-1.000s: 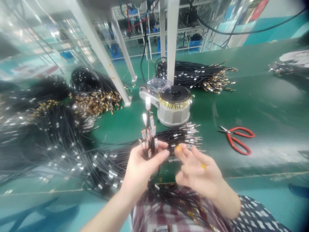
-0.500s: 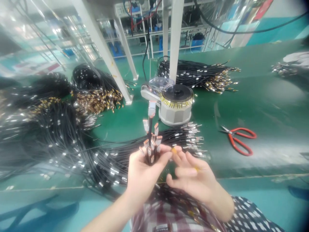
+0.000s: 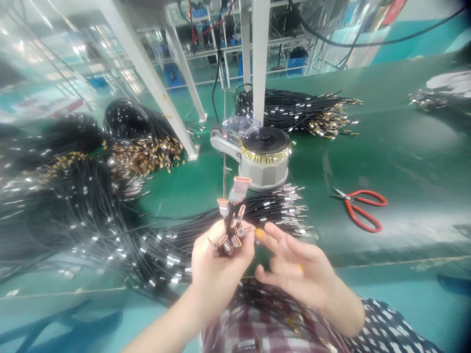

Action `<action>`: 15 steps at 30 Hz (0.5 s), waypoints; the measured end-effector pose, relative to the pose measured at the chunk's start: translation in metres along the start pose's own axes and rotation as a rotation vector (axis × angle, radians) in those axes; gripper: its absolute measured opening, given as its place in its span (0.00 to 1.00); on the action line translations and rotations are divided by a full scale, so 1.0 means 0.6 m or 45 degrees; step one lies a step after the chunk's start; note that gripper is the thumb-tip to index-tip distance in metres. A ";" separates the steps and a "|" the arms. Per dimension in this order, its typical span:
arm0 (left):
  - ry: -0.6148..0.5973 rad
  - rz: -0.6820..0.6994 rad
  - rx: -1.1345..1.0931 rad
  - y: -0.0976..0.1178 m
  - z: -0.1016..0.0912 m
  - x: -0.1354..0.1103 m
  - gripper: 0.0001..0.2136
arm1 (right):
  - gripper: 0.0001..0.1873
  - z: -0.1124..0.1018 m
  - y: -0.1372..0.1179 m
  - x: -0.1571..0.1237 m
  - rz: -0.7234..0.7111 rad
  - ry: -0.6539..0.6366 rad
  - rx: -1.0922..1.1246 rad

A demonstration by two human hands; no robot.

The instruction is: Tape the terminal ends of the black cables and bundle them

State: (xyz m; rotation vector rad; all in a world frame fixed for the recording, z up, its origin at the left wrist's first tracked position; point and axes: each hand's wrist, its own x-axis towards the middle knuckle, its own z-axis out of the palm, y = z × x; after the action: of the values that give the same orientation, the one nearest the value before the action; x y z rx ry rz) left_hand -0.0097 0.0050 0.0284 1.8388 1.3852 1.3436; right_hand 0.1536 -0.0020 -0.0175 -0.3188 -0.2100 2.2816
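Two hands were up in front of us, above the near edge of the green table (image 3: 415,162). Our left arm came in slanting from the bottom left, and our left hand (image 3: 217,267) was curled tight around a bunch of black cords. Their silver plugs (image 3: 241,190) stuck up out of the fist in a little cluster, and one stood taller than the rest. Our right arm came from the bottom right, with a spotted sleeve (image 3: 390,326) low down. Our right hand (image 3: 300,264) was loose, its fingers spread and a bit bent, and it was not wrapped around anything. Two of its fingers had yellow bits on them. One yellow tip was right by our left thumb and a plug, but we could not tell if it touched. More cords (image 3: 265,208) lay just behind our hands.
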 end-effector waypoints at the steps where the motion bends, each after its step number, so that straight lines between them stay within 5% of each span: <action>1: -0.014 0.030 0.020 -0.002 -0.001 -0.001 0.06 | 0.11 0.001 -0.002 -0.001 -0.009 -0.006 -0.024; 9: -0.101 0.217 0.056 -0.021 -0.004 -0.009 0.10 | 0.09 0.023 -0.028 -0.009 -0.276 0.136 -0.702; 15: 0.096 0.128 0.055 -0.014 -0.001 -0.005 0.08 | 0.12 0.037 -0.033 -0.009 -0.481 0.319 -1.044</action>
State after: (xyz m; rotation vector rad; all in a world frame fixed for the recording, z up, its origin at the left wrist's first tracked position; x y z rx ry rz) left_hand -0.0139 0.0056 0.0208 1.9270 1.3854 1.4581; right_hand 0.1646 0.0062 0.0095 -0.8899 -0.9879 1.6666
